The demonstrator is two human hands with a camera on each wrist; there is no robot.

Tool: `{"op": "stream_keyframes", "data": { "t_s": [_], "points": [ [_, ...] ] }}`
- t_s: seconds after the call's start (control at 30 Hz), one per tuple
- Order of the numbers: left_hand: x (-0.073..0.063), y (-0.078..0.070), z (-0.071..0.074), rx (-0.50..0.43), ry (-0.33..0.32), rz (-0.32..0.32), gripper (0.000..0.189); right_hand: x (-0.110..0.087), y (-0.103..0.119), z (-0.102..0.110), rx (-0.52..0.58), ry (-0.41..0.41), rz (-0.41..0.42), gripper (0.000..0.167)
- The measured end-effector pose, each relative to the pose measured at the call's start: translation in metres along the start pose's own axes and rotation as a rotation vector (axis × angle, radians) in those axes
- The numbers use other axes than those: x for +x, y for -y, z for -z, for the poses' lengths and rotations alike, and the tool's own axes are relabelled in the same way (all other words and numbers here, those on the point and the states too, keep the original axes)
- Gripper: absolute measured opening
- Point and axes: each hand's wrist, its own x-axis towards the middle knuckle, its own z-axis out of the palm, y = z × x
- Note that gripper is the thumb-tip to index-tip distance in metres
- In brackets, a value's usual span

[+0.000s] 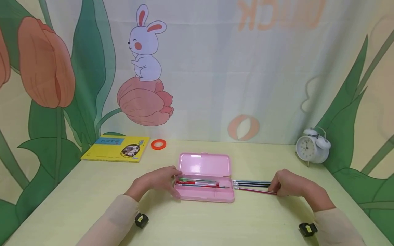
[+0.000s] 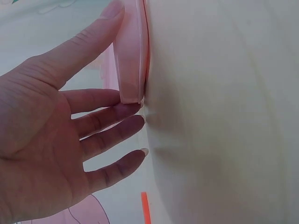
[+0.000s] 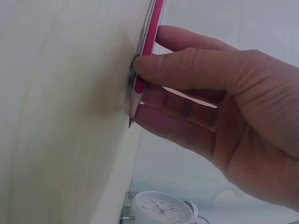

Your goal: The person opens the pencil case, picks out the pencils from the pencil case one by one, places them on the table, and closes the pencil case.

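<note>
A pink pencil case (image 1: pixel 224 195) lies on the table with its lid (image 1: pixel 204 165) raised back. Inside its rear compartment are several pens and pencils, among them a red pen (image 1: pixel 190 183). My left hand (image 1: pixel 158 179) holds the case by its left end, thumb along the front side and fingers behind. To the right of the case, my right hand (image 1: pixel 290 184) grips a bundle of pencils, a red pencil (image 3: pixel 152 35) and several dark pencils (image 1: pixel 252 184), near their sharpened points. Their eraser ends lie close to the case's right edge.
A yellow book (image 1: pixel 107 150) lies at the back left, with a roll of orange tape (image 1: pixel 158 144) to its right. A white twin-bell alarm clock (image 1: pixel 311 148) stands at the back right. A printed curtain (image 1: pixel 203 85) hangs behind the table (image 1: pixel 215 225).
</note>
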Motion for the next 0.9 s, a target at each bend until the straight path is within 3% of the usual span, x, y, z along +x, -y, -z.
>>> {"op": "stream_keyframes", "data": {
  "t_s": [0.23,0.57,0.9],
  "points": [
    [-0.0010,-0.0005,-0.0006,0.005,-0.006,0.004,0.086,0.0034,-0.0037,-0.0009,-0.073,-0.022,0.079,0.029],
    [-0.0031,-0.0023,-0.0001,-0.001,-0.009,0.000,0.085,0.0044,-0.0047,-0.0006,-0.134,-0.057,0.065,0.026],
    [-0.0011,0.0003,-0.0016,0.002,-0.009,0.001,0.087,0.0042,-0.0059,-0.0010,-0.176,-0.112,0.124,0.024]
  ]
}}
